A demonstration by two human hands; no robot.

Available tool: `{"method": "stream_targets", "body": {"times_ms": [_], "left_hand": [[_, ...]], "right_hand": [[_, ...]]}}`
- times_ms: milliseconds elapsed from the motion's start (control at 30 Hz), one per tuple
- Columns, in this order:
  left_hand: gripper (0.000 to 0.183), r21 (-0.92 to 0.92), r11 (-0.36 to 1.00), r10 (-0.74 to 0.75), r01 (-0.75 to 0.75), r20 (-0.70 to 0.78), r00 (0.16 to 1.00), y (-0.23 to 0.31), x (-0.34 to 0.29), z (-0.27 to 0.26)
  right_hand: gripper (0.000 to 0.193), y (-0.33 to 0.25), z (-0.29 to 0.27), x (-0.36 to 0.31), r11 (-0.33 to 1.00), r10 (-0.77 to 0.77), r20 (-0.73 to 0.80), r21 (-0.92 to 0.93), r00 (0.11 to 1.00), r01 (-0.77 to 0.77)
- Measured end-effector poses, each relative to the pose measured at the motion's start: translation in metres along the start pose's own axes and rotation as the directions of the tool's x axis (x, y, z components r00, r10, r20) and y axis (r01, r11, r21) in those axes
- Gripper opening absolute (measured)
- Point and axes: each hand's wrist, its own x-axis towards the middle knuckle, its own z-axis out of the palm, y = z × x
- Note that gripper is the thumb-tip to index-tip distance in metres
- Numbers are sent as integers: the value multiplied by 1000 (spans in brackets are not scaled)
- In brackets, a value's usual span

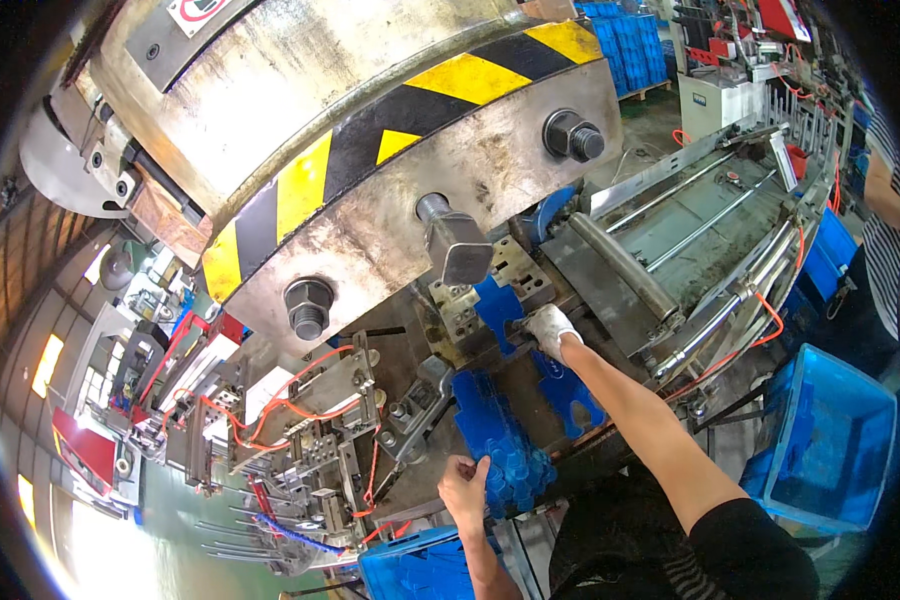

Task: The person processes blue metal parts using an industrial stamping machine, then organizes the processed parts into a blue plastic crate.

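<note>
And the left hand (pixel 465 490), half-curled, meets the blue stack (pixel 494 430) just ahead, hold unclear; gloved right hand (pixel 549 331), fingers bent, at the blue plate (pixel 497 306) just leftward, grip impossible to tell!

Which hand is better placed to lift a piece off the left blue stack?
Probably the left: the left hand is at the left blue stack, while the gloved right hand is farther away, near the metal die block.

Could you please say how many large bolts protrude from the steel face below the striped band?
3 in a slanting row: left bolt lowest, middle bolt between them, right bolt highest.
</note>
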Motion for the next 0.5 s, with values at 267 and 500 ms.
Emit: {"method": "stream_targets", "body": {"times_ms": [267,500], "left_hand": [[25,92,995,-35,39,-40,999,13,1,-2],[24,68,997,-22,26,-54,998,11,3,-3]], "right_hand": [[20,-4,-23,-3,915,67,90,392,994,-98],[24,-10,1,8,623,308,231,684,923,-380]]}}
